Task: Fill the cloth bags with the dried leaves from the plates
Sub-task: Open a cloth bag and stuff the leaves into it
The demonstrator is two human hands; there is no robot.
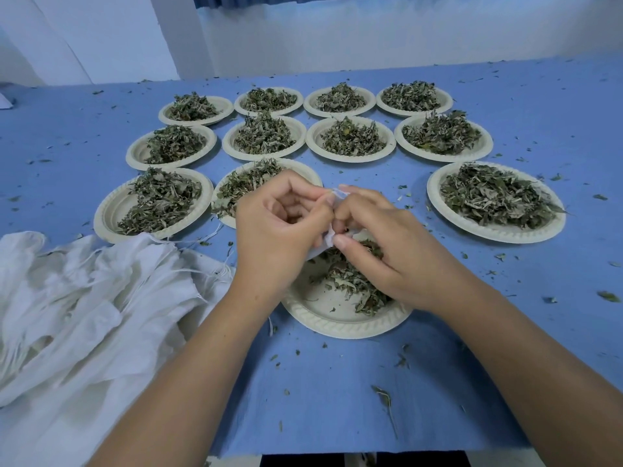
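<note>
White cloth bag (324,243) is being held over the near plate (337,326) of dried leaves (350,281) on the worktop (303,399). Left grip (279,227) and right grip (387,241) are both pinching its fabric.

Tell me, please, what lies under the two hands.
A paper plate with a sparse pile of dried leaves. The left hand and right hand pinch a cloth bag, covering most of it and the plate's far side.

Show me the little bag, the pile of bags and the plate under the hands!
little bag (322,249): head view, visible white corner.
pile of bags (101,291): head view, middle of the heap.
plate (340,330): head view, bare front rim.
</note>
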